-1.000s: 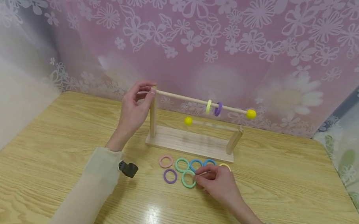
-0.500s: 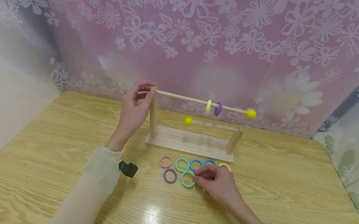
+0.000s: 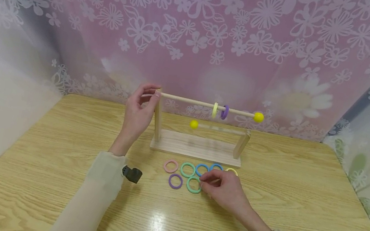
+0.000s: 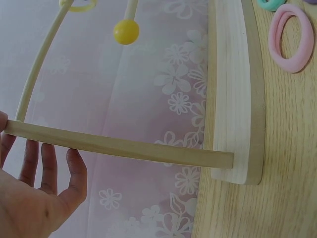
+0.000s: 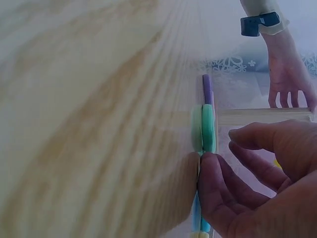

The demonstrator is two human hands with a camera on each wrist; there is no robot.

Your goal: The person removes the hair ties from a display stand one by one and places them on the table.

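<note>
My left hand [image 3: 139,111] grips the top of the tall wooden post [image 3: 158,121] of a ring stand. In the left wrist view its thumb and fingers lie on opposite sides of that post [image 4: 124,146]. A pale yellow ring [image 3: 214,110] and a purple ring [image 3: 224,112] hang on the upper rod. Low over the table, my right hand [image 3: 225,188] has its fingertips at the right edge of the front green ring [image 3: 193,191]. The right wrist view shows one fingertip against this green ring [image 5: 207,126], with the other fingers spread apart from it.
Several more rings lie flat before the stand base [image 3: 197,150]: pink [image 3: 165,165], purple [image 3: 170,180], green [image 3: 181,169], two blue ones and a yellow one [image 3: 232,170] partly behind the right hand. Yellow balls cap both rods. A flowered curtain [image 3: 197,43] backs the table.
The front green ring has shifted slightly left at my right fingertips since one second ago. My left hand keeps its place on the post.
</note>
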